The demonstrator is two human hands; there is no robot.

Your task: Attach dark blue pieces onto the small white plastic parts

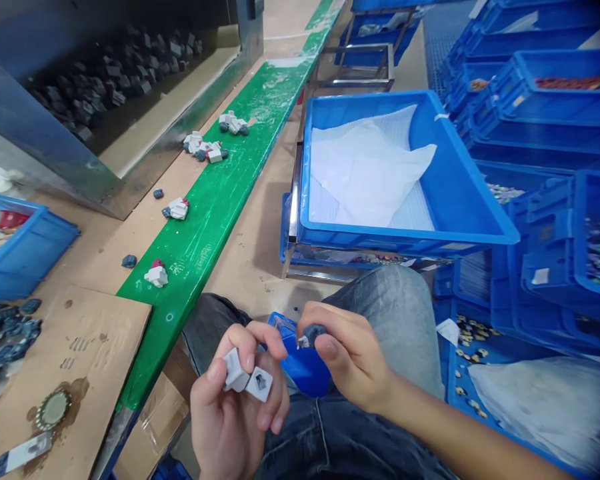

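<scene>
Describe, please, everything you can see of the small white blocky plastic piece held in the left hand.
The small white blocky plastic piece looks like two joined cube-like sections of matte plastic, one face showing a dark grey inset. It sits tilted in the left hand, pinched between thumb and fingers above the lap. Nothing else touches it; the right hand, holding a small dark grey part, is close by.

This is a factory assembly workstation, a small-parts production line. A long green strip (215, 200) runs along a cardboard-covered bench (80, 360), with small white and dark plastic parts (205, 148) set along it in clusters. Blue plastic bins (545, 113) stand stacked in rows at the right, some holding small components, and 1 large blue tray (460, 193) lined with white sheeting (370, 170) sits on a metal rack (350, 67)
</scene>
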